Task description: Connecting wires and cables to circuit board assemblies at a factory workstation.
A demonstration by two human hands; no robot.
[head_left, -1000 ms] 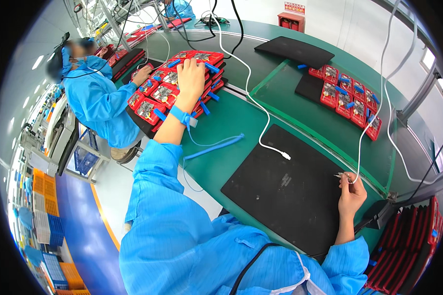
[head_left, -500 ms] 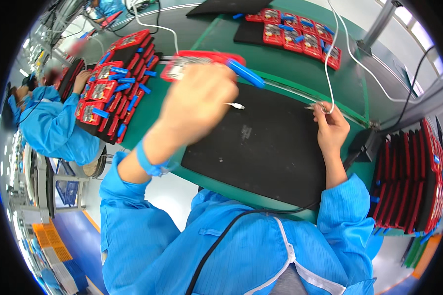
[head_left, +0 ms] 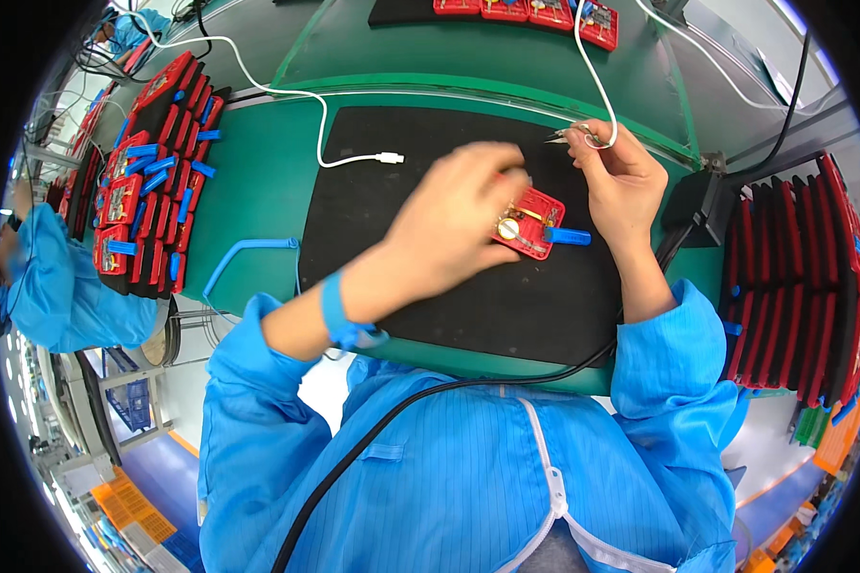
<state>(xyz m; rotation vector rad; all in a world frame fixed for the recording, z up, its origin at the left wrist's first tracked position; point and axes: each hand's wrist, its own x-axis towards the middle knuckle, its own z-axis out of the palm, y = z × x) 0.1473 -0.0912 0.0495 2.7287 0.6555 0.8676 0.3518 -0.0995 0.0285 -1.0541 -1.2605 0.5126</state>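
We log the left hand (head_left: 440,218) nearer, at the left edge of the red fixture (head_left: 539,220) on the black mat (head_left: 468,315); blur means we can't tell whether that grip is clamped. The fixture's blue clip (head_left: 569,236) points right, long axis roughly crosswise; farther up-right, the right hand (head_left: 626,181) pinches a pointed metal tool (head_left: 562,137).

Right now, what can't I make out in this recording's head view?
- Red frame: its left part is hidden behind the left hand.
- Left hand: blurred, so its exact finger contact is unclear.
- Pointed metal tool: too small to identify, partly covered by the right hand's fingers.
- Far red frames: cut off by the top edge.
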